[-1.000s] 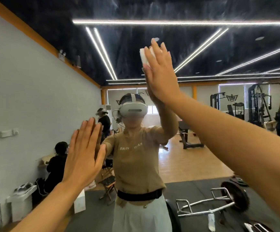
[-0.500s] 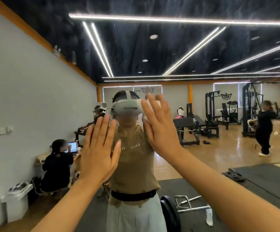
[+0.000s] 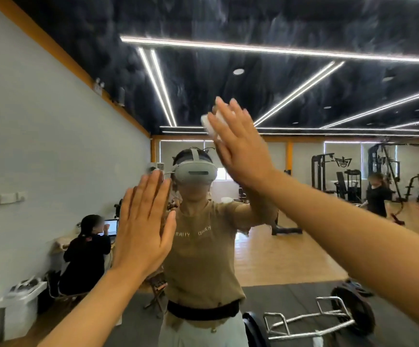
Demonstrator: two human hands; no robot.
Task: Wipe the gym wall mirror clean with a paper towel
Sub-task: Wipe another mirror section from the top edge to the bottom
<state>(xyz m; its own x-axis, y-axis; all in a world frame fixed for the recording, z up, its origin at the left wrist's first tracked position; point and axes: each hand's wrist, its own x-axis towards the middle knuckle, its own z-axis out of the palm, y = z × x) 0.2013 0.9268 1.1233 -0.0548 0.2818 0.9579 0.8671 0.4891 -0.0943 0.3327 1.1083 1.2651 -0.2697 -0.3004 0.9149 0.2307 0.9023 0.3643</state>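
Paper towel (image 3: 207, 124), white wad, under R hand (image 3: 238, 149).

Lighting: bright and even. Source: long white ceiling light strips (image 3: 278, 50) that ran above both hands, doubled in the mirror (image 3: 303, 246), with pale window panes beyond the right hand (image 3: 238, 149) adding daylight. Glare: the strips burned out to pure white against the dark ceiling; the wooden floor below the right forearm carried a soft sheen. Shadows: faint, none hard-edged. Blur: the right hand and the paper towel (image 3: 209, 125) under its fingers were smeared; the left hand (image 3: 143, 234) was sharper. Streaky haze showed on the glass above the right hand. Distortion: wide-angle bending stretched both forearms and bowed the wall left of the left hand.
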